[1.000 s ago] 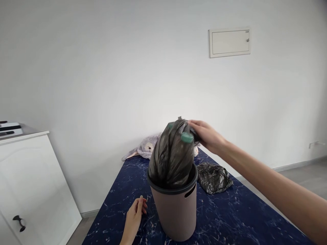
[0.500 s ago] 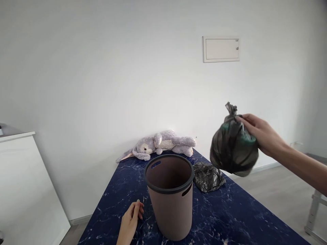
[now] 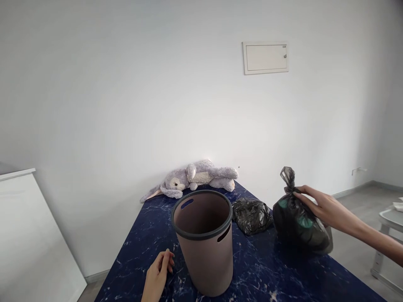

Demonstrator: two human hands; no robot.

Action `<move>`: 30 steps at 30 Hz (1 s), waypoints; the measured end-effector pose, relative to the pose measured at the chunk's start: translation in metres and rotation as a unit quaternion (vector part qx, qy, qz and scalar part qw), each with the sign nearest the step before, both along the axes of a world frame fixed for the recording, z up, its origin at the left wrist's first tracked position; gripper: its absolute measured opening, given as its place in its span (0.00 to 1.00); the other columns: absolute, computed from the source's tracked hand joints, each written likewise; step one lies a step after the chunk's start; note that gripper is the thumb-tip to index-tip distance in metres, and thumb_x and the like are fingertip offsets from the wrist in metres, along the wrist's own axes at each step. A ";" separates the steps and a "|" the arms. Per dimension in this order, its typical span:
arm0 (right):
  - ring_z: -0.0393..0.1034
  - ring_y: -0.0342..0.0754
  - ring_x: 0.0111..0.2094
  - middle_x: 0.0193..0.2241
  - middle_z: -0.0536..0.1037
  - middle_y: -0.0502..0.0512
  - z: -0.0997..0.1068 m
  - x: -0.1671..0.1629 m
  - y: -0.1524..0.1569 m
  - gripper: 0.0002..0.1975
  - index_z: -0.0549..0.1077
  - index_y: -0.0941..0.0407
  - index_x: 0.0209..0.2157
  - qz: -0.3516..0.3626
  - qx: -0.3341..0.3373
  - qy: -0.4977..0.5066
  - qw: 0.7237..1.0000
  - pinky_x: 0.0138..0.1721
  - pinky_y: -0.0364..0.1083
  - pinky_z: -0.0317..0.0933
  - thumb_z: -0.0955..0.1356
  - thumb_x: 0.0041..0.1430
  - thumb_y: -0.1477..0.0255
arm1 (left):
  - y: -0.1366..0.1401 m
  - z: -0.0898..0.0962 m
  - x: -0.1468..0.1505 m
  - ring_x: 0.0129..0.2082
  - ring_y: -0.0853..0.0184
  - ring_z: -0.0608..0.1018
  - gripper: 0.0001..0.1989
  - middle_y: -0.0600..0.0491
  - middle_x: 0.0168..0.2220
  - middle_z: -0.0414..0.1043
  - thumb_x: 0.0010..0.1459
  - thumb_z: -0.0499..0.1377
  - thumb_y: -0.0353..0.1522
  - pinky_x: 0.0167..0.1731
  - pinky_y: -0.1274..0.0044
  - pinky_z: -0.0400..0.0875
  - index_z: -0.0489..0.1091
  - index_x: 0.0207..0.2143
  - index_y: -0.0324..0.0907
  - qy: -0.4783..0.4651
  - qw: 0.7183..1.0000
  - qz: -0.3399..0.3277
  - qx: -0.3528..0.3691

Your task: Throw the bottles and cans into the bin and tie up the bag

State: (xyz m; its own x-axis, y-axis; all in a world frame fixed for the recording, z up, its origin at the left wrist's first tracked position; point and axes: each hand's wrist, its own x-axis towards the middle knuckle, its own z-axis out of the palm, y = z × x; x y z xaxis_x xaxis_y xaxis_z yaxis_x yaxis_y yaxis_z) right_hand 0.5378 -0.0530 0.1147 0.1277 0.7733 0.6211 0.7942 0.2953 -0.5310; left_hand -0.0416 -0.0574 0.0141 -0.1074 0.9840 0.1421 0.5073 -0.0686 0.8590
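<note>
My right hand [image 3: 321,207] pinches a tied black garbage bag [image 3: 300,230] just below its knot. The bag bulges, and green shapes show through its thin plastic. It is low over the right side of the table; I cannot tell whether its bottom touches the surface. A brown trash can [image 3: 206,260] with a dark rim stands upright at the front middle, with no liner over its rim. To its left my left hand [image 3: 158,268] rests on the table, fingers loosely curled in and holding nothing. A crumpled black plastic bag [image 3: 252,214] lies behind the can, to the right.
A grey plush rabbit [image 3: 192,178] lies on its side at the far end of the dark blue marbled table [image 3: 138,247], against the wall. A white cabinet [image 3: 34,239] stands at the left. Part of a light-coloured stand [image 3: 387,218] shows at the right edge.
My right hand has lowered the tied garbage bag from mid-air toward the table's right side. The view has shifted slightly. My left hand stays beside the trash can.
</note>
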 end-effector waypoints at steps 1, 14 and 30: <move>0.81 0.68 0.46 0.44 0.84 0.63 -0.004 -0.007 -0.002 0.09 0.73 0.46 0.40 0.018 -0.011 0.000 1.000 0.41 0.57 0.70 0.63 0.69 0.58 | 0.000 0.001 0.000 0.32 0.55 0.79 0.34 0.51 0.30 0.77 0.59 0.49 0.67 0.36 0.69 0.71 0.74 0.35 0.49 -0.001 1.000 0.001 -0.002; 0.76 0.59 0.52 0.50 0.81 0.60 -0.061 -0.101 -0.014 0.08 0.74 0.51 0.44 0.087 0.084 -0.249 0.961 0.59 0.61 0.68 0.63 0.74 0.66 | -0.002 0.002 0.000 0.32 0.55 0.80 0.35 0.50 0.30 0.78 0.60 0.48 0.67 0.36 0.69 0.72 0.76 0.34 0.49 0.022 1.000 0.002 0.011; 0.75 0.61 0.60 0.63 0.75 0.60 -0.057 -0.163 -0.077 0.26 0.64 0.42 0.67 0.181 -0.008 -0.088 0.979 0.55 0.54 0.75 0.67 0.70 0.61 | -0.004 0.003 0.002 0.32 0.56 0.80 0.37 0.50 0.30 0.77 0.60 0.44 0.67 0.36 0.70 0.72 0.76 0.35 0.49 0.032 0.999 -0.003 -0.009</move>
